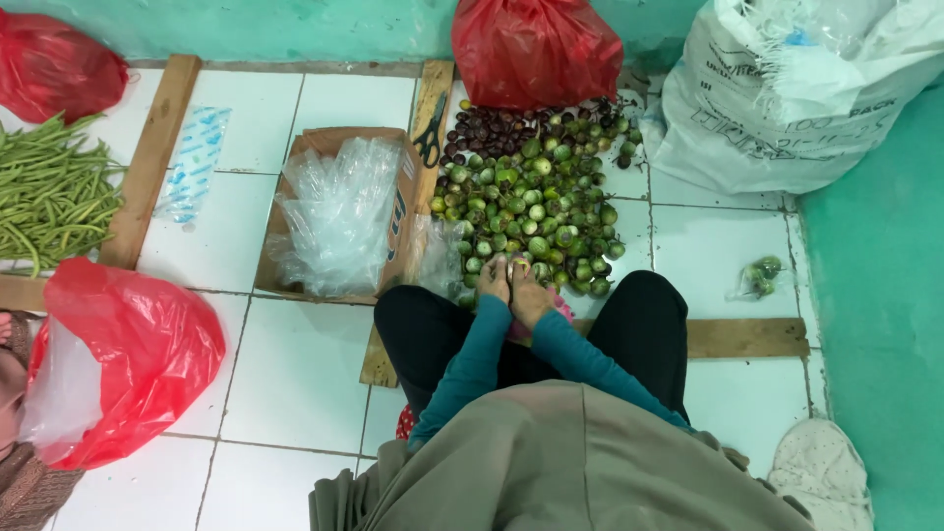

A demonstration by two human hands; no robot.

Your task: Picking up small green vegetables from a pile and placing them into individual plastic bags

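White tiled floor [295, 364]: left hand [495, 279] and right hand [528, 295], grips unclear, touch the green fruit pile [531, 202] at centre frame; loose fruits may roll away.

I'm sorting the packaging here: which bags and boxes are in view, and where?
White printed sack: top right, bulging.
Red plastic bag: top centre, tied.
Cardboard box: centre, brown, holding clear bags.
Red bag: lower left, crumpled.
Small clear bag: right, green fruit inside.

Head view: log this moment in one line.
left hand on pile of small round green fruits | right hand beside it | black scissors untouched
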